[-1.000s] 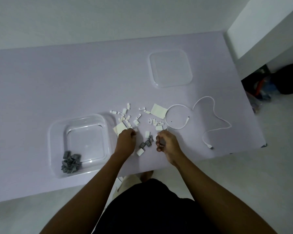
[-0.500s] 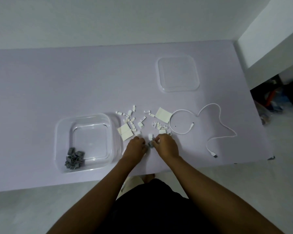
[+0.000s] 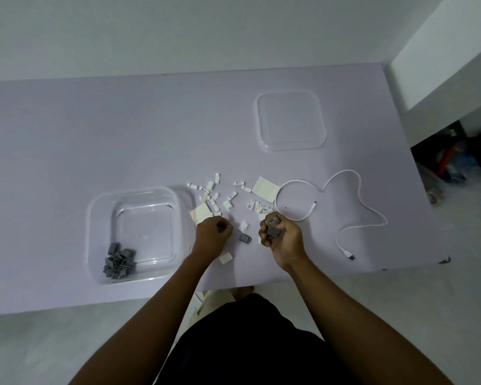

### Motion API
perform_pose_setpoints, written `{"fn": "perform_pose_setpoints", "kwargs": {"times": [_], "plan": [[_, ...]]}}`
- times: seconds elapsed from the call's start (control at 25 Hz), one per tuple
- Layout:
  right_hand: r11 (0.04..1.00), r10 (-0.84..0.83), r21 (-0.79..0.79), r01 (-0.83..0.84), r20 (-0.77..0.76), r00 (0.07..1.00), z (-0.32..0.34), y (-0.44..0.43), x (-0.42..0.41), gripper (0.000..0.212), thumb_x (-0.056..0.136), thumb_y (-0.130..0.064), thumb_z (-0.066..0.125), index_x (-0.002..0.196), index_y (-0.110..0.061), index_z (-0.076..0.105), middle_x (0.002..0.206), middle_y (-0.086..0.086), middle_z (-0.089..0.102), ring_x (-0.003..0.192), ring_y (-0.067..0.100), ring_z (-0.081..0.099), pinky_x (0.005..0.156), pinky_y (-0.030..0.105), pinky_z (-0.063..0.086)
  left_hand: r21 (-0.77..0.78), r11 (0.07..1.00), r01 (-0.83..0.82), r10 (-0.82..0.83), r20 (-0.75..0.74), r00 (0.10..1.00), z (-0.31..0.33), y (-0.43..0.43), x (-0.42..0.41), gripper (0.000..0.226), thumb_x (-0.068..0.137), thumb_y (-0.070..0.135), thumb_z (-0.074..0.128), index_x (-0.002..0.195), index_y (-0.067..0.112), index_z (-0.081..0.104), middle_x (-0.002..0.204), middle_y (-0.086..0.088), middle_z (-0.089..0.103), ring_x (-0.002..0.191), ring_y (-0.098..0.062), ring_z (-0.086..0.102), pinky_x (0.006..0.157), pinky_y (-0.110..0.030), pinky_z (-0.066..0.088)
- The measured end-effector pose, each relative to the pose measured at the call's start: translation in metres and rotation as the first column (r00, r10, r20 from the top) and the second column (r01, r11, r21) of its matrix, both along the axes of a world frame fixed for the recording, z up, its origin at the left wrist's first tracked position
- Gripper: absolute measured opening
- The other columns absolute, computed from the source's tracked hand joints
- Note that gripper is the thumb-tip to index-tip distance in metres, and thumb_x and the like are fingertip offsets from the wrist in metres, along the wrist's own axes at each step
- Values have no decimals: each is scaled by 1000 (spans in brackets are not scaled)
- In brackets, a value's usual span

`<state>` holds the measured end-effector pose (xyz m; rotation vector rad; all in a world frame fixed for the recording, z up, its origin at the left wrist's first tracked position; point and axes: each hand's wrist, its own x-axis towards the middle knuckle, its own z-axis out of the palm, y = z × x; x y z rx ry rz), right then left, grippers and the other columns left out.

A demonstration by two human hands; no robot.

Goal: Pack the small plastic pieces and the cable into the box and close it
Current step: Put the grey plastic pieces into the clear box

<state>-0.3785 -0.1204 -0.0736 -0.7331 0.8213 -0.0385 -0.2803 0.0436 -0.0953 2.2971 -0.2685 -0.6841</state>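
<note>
My right hand (image 3: 282, 237) is curled round a few grey pieces (image 3: 272, 228), gripping them just above the surface (image 3: 67, 134). They stick out past my thumb and fingers. My left hand (image 3: 213, 234) sits beside it with the fingers curled under. I cannot tell whether it holds anything.

One loose grey piece (image 3: 245, 239) lies on the surface between my two hands. A white piece (image 3: 225, 258) lies by my left wrist and another white one (image 3: 244, 225) just beyond the loose grey piece.

The clear box (image 3: 95, 212) stands open just to the left of my left hand, with a heap of grey clips (image 3: 119, 260) in its near left corner. The scattered white pieces (image 3: 212, 194) and two white square pads (image 3: 265, 188) lie just past my knuckles.

The white cable (image 3: 345, 176) lies to the right of my right hand, one loop near it and the plug end toward the surface's near edge. The lid (image 3: 290, 120) lies flat farther back, well apart from the box.
</note>
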Motion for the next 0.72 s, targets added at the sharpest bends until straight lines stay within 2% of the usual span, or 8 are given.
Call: {"fn": "perform_pose_setpoints", "kwargs": {"times": [0.16, 0.32, 0.36, 0.44, 0.48, 0.56, 0.64, 0.72], "plan": [[1000, 21, 15, -22, 44, 999, 3, -4, 2, 28, 81, -20, 43, 92, -7, 65, 89, 16, 66, 68, 27, 59, 56, 30, 37, -36, 999, 0, -1, -18, 1000, 5, 4, 5, 11, 87, 16, 70, 95, 9, 73, 90, -4, 72, 83, -18, 65, 81, -28, 53], [941, 40, -324, -95, -171, 984, -5, 3, 12, 40, 97, -38, 54, 75, -6, 61, 72, 11, 63, 60, 22, 57, 54, 31, 41, -65, 998, -18, 17, -19, 1000, 9, 5, 6, 10, 86, 15, 70, 93, 9, 74, 89, -5, 73, 83, -19, 67, 81, -28, 54], [849, 55, -501, -171, -238, 970, -10, 6, 11, 43, 95, -39, 60, 67, -6, 57, 63, 9, 58, 57, 19, 53, 54, 31, 41, -73, 997, -24, 23, -15, 1000, 11, 6, 6, 11, 86, 16, 71, 93, 9, 74, 88, -4, 73, 82, -18, 67, 81, -27, 54], [500, 140, -780, -377, -357, 924, -20, 14, 6, 33, 93, -35, 66, 74, -10, 59, 63, 2, 57, 60, 15, 53, 60, 33, 48, -96, 995, -37, 37, -1, 999, 15, 10, 8, 12, 85, 18, 72, 93, 9, 74, 87, -2, 73, 81, -16, 67, 79, -25, 53], [331, 219, -810, -485, -434, 874, -21, 20, 4, 19, 93, -33, 67, 90, -15, 63, 71, 0, 62, 67, 16, 59, 65, 34, 52, -109, 993, -43, 44, 10, 999, 17, 12, 9, 13, 85, 19, 72, 93, 9, 74, 86, -2, 73, 80, -16, 67, 78, -24, 53], [56, 321, -739, -671, -623, 713, -22, 32, 1, 28, 93, -31, 66, 118, -22, 57, 90, 5, 70, 86, 24, 67, 74, 35, 54, -139, 989, -56, 61, 28, 998, 21, 18, 12, 12, 85, 20, 72, 92, 11, 74, 84, 0, 73, 78, -15, 67, 77, -24, 53], [-105, 297, -678, -727, -719, 628, -28, 38, -1, 31, 93, -31, 64, 121, -21, 55, 100, 9, 72, 96, 28, 68, 76, 36, 53, -161, 985, -67, 73, 30, 997, 26, 24, 12, 10, 85, 20, 71, 90, 12, 74, 82, 1, 73, 77, -14, 68, 76, -22, 52], [-156, 258, -655, -739, -750, 609, -32, 39, -3, 26, 93, -32, 64, 114, -19, 58, 103, 8, 71, 99, 30, 67, 78, 37, 54, -176, 981, -75, 79, 19, 997, 31, 29, 11, 9, 85, 19, 71, 90, 12, 74, 82, 1, 73, 78, -14, 68, 75, -19, 50]]}}
